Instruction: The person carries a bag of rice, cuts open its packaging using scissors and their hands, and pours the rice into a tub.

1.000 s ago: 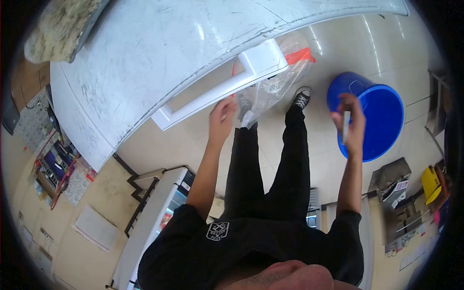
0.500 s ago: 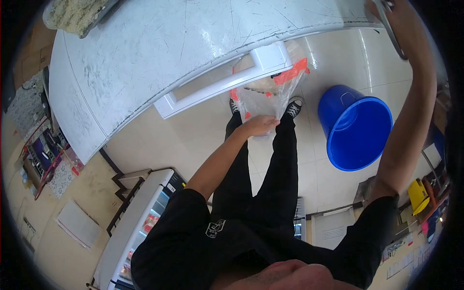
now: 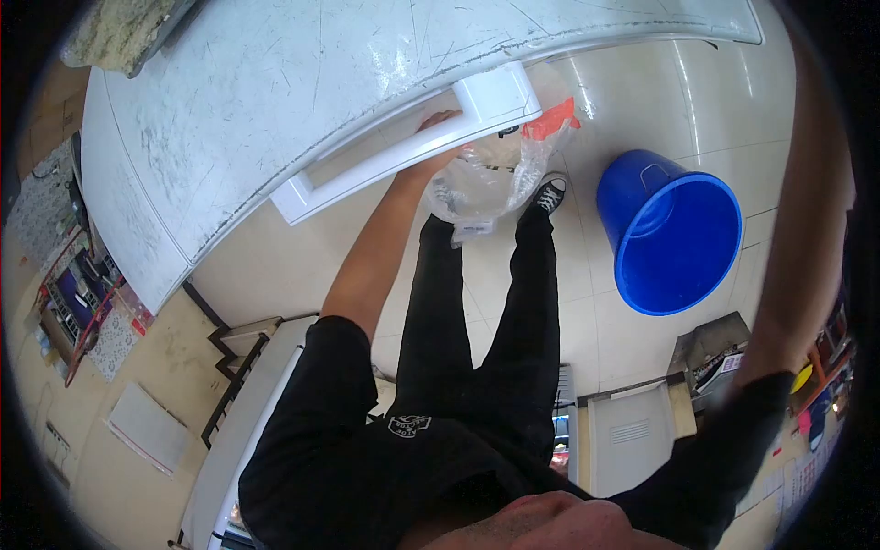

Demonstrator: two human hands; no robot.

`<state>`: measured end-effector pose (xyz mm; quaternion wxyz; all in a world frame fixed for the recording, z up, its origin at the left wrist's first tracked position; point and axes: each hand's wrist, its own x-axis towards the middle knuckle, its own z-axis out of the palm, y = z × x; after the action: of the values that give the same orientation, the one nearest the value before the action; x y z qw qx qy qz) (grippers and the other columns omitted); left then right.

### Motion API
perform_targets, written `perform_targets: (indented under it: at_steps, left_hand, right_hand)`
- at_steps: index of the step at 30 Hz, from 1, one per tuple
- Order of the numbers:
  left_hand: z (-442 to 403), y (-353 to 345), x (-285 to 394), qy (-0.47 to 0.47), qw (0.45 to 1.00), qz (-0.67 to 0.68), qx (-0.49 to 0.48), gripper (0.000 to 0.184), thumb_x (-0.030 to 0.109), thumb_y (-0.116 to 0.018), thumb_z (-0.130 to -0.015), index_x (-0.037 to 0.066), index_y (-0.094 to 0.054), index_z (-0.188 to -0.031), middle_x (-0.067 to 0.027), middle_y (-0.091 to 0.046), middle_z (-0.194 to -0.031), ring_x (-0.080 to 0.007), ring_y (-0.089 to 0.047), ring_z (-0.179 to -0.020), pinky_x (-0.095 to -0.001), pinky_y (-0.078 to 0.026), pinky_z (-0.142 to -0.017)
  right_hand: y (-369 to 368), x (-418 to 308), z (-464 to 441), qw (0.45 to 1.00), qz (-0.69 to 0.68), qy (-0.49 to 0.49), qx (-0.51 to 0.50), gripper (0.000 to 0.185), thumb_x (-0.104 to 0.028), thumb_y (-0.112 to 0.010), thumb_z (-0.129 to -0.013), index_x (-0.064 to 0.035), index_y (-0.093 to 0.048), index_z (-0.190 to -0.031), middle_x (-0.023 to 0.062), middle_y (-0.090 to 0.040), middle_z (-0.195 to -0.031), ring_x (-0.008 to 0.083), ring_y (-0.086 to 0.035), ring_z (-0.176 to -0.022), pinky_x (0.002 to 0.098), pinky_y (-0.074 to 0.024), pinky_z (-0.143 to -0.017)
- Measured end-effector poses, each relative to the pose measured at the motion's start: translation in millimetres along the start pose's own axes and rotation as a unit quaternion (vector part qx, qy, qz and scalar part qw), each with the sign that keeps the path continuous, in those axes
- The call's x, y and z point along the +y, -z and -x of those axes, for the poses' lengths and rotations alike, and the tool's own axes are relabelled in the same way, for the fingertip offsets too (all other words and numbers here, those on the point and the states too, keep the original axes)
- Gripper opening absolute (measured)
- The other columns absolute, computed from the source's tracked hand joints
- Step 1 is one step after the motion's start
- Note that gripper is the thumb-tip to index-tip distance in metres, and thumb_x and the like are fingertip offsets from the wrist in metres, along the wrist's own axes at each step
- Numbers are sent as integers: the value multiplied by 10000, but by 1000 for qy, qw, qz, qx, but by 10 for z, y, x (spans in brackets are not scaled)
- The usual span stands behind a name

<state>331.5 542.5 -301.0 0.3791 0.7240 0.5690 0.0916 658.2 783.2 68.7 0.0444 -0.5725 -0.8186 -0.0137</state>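
My left hand (image 3: 440,159) reaches down at the left side of a clear plastic bag (image 3: 477,188) with orange-red patches. A white bar (image 3: 403,170) below the edge of the worktop crosses in front of this hand and hides most of its fingers. Only some knuckles or fingers show beyond the bar, so its grip is unclear. The bag's mouth looks wider, and something pale is visible inside. My right forearm (image 3: 807,211) stretches up along the right side, and the hand is beyond the edge of the view.
A scratched white worktop (image 3: 247,92) spans the upper view. On its far left lies a tray with a pale, crumbly mass (image 3: 124,35). A blue bucket (image 3: 674,238) stands on the tiled floor to the right. A white cabinet (image 3: 247,403) is at lower left.
My left hand has left the bag's near edge and moved up and left, behind the bar. My right hand and the metal-looking tool with it have gone out of view.
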Motion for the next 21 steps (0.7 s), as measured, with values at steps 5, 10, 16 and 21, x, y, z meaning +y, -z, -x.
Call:
perform_targets:
  at_steps: [5,10,16,21]
  left_hand:
    - [349,13,68,-144,979,6,-145,190,204,-598,-936,37,-651,-1009,-146,-638,-1053,-362,-626,-995,-449,-496,-878]
    - [584,-47,256,-193,959,80,-194,149,182,-605,-936,47,-643,-985,-134,-641,-1027,-359,-614,-983,-454,-470,-907]
    - [376,-102,176,-74,927,58,-362,166,181,-583,-945,46,-675,-979,-147,-692,-852,-305,-680,-748,-401,-548,-720]
    - [33,-210,289,102,961,17,-258,300,297,-522,-976,76,-703,-1069,-207,-709,-1024,-337,-694,-903,-426,-546,-851]
  right_hand:
    - [-458,-628,1557,811,-583,51,-27,183,-133,-600,-923,-18,-701,-1021,118,-717,-933,165,-672,-822,320,-517,-742]
    - [-2420,-1770,2357,742,-621,-128,-218,319,41,-486,-863,7,-681,-1112,184,-692,-1042,275,-661,-904,339,-510,-798]
    - [-3823,-2140,2988,838,-190,-247,-447,573,-216,-599,-854,-12,-501,-1381,288,-476,-1403,477,-548,-1201,588,-466,-964]
    - [-3557,-1862,3115,822,-196,-346,-409,494,-283,-611,-860,-28,-575,-1281,350,-376,-1451,538,-496,-1241,635,-404,-1029]
